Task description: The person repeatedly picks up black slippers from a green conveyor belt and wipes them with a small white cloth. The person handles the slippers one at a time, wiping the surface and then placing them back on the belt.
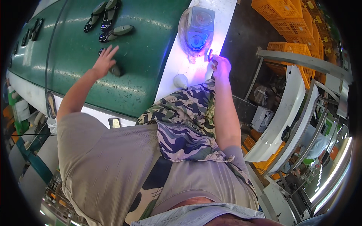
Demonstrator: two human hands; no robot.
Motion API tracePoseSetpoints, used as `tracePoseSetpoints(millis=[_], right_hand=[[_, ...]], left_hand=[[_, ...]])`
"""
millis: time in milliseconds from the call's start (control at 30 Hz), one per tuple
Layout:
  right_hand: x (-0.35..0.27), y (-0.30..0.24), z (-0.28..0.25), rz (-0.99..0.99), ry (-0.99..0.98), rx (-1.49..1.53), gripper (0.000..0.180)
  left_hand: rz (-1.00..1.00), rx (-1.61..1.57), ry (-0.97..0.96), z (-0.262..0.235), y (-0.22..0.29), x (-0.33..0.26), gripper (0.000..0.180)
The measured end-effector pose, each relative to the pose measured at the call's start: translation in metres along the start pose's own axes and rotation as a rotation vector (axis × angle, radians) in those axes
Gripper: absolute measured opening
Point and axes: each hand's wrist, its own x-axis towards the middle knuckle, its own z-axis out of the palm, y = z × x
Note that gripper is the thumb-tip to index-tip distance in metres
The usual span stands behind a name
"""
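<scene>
Mask (pixel 200 216); camouflage apron (pixel 181 113), blurred lettering; left hand (pixel 103 64) over shoe (pixel 115 71).

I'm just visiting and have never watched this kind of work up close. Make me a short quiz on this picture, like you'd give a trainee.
1. Which light falls on the person's right hand?
A) Green
B) Blue-violet
C) Orange

2. True or false: the left hand is above the stacked crates.

3. Fill in the gap: several dark shoes lie on the ____ surface.

Key:
1. B.
2. False: the left hand is over the surface with the shoes; the crates are off to the right.
3. Green.
</scene>
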Motion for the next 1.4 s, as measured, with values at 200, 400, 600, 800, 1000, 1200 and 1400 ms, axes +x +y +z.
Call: tracePoseSetpoints(millis=[200,400,600,800,1000,1200,1400], right_hand=[[-0.022,-0.034,0.025,-0.816,-0.268,-0.642,0.010],[-0.027,-0.040,0.068,-1.303,-0.256,-1.128,0.009],[-0.012,-0.024,0.079,-1.354,-0.216,-1.343,0.002],[-0.027,-0.031,0.076,-1.427,-0.215,-1.271,0.006],[-0.029,-0.033,0.066,-1.442,-0.305,-1.383,0.007],[-0.032,-0.032,0.061,-0.934,-0.122,-1.241,0.015],[-0.014,-0.043,0.029,-0.659,0.085,-1.096,0.016]], left_hand=[[-0.372,-0.549,-0.076,0.034,0.029,-0.029,0.061],[-0.958,-0.340,0.444,0.091,0.044,0.003,0.096],[-1.400,-0.729,0.200,0.075,0.043,-0.001,0.101],[-1.400,-1.301,0.067,0.069,0.041,-0.037,0.071],[-1.445,-1.702,0.147,0.087,0.041,-0.058,0.053],[-1.226,-2.120,0.467,0.093,0.069,-0.045,0.045],[-0.554,-2.241,0.698,-0.005,0.125,0.036,0.043]])
